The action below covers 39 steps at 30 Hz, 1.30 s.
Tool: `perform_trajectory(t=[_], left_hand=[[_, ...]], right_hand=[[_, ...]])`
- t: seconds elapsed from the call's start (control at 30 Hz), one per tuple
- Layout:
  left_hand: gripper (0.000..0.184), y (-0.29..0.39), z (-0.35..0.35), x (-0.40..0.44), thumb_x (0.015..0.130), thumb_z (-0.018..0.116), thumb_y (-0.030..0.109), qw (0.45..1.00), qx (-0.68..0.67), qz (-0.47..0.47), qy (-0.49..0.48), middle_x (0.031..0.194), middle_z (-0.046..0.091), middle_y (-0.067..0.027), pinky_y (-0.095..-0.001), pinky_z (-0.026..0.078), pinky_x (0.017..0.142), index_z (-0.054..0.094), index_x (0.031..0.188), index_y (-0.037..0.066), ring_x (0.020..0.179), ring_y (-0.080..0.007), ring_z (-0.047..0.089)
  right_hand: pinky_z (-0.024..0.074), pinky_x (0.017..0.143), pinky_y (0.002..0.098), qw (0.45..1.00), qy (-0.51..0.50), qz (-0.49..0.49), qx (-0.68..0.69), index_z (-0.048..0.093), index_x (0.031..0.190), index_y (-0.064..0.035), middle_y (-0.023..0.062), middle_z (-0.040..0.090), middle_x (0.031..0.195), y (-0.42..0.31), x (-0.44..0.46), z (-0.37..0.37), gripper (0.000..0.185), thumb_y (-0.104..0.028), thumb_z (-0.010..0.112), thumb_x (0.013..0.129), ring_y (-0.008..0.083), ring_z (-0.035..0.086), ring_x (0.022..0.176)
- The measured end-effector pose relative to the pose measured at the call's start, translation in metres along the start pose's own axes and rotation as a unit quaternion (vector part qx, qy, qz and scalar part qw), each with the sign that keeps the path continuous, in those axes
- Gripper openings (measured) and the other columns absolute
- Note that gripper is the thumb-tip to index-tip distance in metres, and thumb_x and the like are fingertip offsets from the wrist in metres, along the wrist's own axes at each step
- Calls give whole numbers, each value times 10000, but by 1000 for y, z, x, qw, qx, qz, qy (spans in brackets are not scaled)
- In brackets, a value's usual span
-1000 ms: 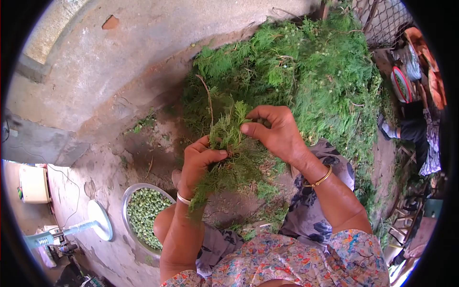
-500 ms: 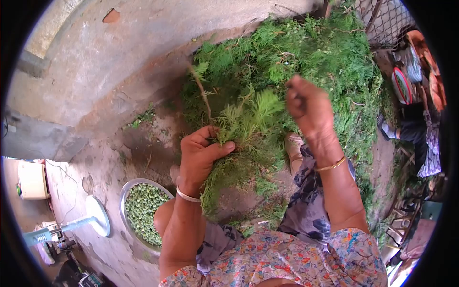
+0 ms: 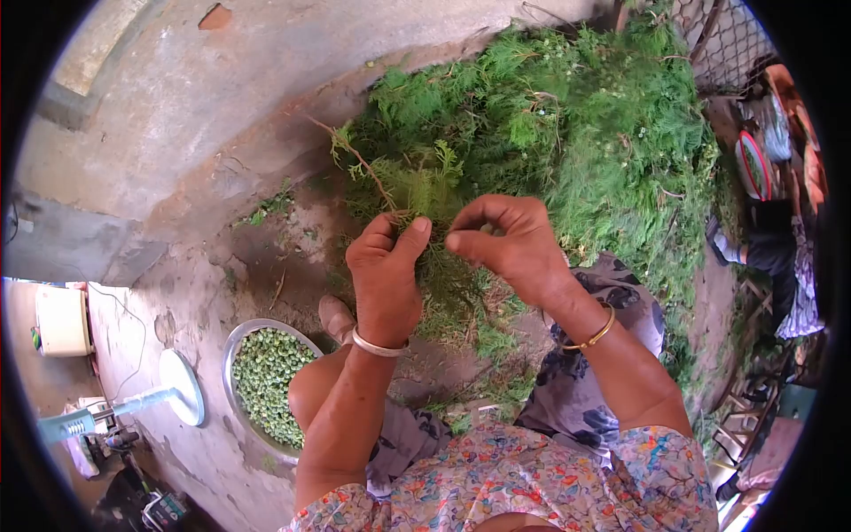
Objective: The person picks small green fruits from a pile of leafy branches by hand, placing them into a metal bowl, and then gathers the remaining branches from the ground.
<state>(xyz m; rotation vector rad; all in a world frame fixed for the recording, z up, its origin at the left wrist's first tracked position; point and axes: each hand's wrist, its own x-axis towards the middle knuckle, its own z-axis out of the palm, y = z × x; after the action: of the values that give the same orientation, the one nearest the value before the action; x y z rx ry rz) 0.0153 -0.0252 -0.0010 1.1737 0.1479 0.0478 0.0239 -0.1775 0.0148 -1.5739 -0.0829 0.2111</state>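
My left hand (image 3: 386, 275) is closed on a leafy conifer branch (image 3: 362, 158), its bare brown stem pointing up and to the left. Feathery green foliage hangs around and behind my fingers. Close by on the right, my right hand (image 3: 514, 248) is pinched, thumb and forefinger near the sprig's foliage. What lies between those fingertips, if anything, is too small to make out. To the left of my knee stands a round metal basin (image 3: 232, 390) filled with small pale-green cones (image 3: 275, 386).
A large heap of cut green branches (image 3: 612, 151) lies along the wall (image 3: 292, 71). Loose sprigs are scattered on the ground between my feet. A standing fan (image 3: 183, 390) is at the left. A person's leg (image 3: 769, 253) shows at the right.
My right hand has come down and left from over the heap to the branch. My left hand has risen slightly, still holding the branch, which now tilts further left.
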Motion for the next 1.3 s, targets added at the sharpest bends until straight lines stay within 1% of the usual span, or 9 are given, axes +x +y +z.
perform_trajectory(t=[0.17,0.53,0.73,0.8,0.9,1.1,1.13,1.2,1.3], left_hand=[[129,10,-5,0,888,560,107,992,-43,-121,-9,849,628,-35,-218,442,694,611,901,-11,750,-90,567],[136,3,-10,-1,895,515,85,982,-84,-159,-52,909,625,-59,-235,471,706,578,969,-10,794,-114,594],[191,-7,-19,1,832,455,-44,990,-40,-124,-56,913,619,-81,-243,470,733,594,963,-25,828,-162,601],[239,-14,-24,1,808,424,-82,994,7,-84,-71,919,613,-85,-239,465,748,602,959,-30,836,-167,599],[327,-18,-25,0,759,373,-127,993,46,-81,-74,934,601,-92,-241,457,775,617,957,-35,843,-173,593],[161,-13,-15,-1,876,432,-27,964,-129,-230,-15,905,587,-49,-207,457,714,572,954,-13,831,-88,565],[130,-15,-21,0,893,445,6,982,-35,-178,-57,904,589,-42,-196,458,698,561,951,2,827,-73,562],[101,-16,-26,2,909,459,39,986,59,-123,-100,902,590,-35,-185,458,682,550,948,17,822,-59,559],[90,-7,-21,2,896,476,38,981,-59,-170,-67,889,600,-27,-188,470,657,551,945,39,767,-67,575]], right_hand=[[438,574,248,994,-8,-54,-90,641,809,11,42,604,680,7,0,6,133,-29,686,690,78,529,642],[457,587,272,992,12,-56,-109,611,862,23,85,603,687,9,-3,10,201,-44,697,693,102,544,650],[477,581,340,974,50,-96,-196,582,930,-9,149,596,693,10,-8,16,229,-41,669,720,276,610,630],[472,575,396,942,-10,-258,-212,575,932,-28,159,597,707,23,-4,16,222,-27,641,721,354,590,661],[484,567,298,925,-20,-264,-274,594,992,-12,152,633,806,25,-6,15,244,-6,658,757,249,618,633],[442,531,269,961,-39,-157,-225,603,957,13,149,617,758,20,-7,13,202,-13,657,764,127,549,583],[442,531,269,961,-39,-157,-225,603,957,13,149,617,758,17,-6,12,202,-13,657,764,127,549,583],[459,536,376,988,-57,-68,-128,609,910,-15,165,605,702,9,-4,11,186,-10,618,724,347,588,630],[463,528,362,990,-41,-96,-95,612,939,-21,170,613,724,14,0,9,216,-16,622,723,343,589,617]])
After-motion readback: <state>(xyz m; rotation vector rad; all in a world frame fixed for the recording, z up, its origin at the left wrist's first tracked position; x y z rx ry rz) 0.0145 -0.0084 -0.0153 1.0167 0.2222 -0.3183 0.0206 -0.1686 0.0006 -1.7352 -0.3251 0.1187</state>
